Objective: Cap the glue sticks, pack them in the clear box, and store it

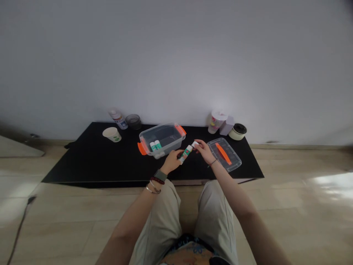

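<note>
My left hand point(173, 161) is closed round the lower end of a green, red and white glue stick point(186, 153). Fingers of my right hand point(204, 151) pinch the stick's white top end. Both hands hover over a low black table point(91, 162). Just left of them stands a clear plastic box point(162, 140) with orange latches. Two more green-and-white glue sticks point(155, 146) lie inside it at its near left corner.
The box's clear lid point(224, 154) with an orange handle lies flat to the right. At the back are a paper cup point(112, 134), a spray can point(118, 119), a dark bowl point(133, 121), a cup point(217, 122), a lilac box point(227, 125) and a tape roll point(238, 131).
</note>
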The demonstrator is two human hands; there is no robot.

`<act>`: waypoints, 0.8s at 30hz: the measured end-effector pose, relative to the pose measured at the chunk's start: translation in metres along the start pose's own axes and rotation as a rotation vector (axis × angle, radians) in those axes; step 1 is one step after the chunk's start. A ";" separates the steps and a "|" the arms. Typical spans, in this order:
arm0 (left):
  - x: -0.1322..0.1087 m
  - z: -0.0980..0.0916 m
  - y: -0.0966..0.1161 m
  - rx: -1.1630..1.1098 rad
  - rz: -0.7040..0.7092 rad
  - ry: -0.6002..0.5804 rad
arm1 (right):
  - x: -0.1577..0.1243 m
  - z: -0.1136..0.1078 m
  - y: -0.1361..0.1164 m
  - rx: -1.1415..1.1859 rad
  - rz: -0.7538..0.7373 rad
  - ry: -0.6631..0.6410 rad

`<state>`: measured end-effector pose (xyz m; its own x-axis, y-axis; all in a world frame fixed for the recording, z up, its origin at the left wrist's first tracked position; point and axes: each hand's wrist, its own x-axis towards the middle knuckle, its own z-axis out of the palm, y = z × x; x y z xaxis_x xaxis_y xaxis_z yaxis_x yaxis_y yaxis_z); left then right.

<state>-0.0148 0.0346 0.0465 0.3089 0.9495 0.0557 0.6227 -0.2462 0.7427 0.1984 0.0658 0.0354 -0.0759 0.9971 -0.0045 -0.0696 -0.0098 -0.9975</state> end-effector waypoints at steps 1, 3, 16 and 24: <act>-0.001 0.001 0.001 -0.072 0.005 -0.010 | -0.003 0.003 -0.004 0.001 -0.002 -0.017; -0.003 0.004 0.002 -0.198 -0.014 -0.030 | -0.007 0.009 -0.010 0.001 -0.003 -0.033; -0.020 -0.005 0.022 -0.804 -0.179 -0.218 | -0.024 0.016 -0.037 -0.066 -0.110 -0.129; -0.031 -0.019 0.043 -0.809 -0.137 -0.243 | -0.043 0.015 -0.053 -0.281 -0.182 -0.242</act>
<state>-0.0113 -0.0016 0.0895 0.4716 0.8698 -0.1453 -0.0100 0.1700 0.9854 0.1909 0.0223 0.0899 -0.3219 0.9338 0.1565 0.1681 0.2191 -0.9611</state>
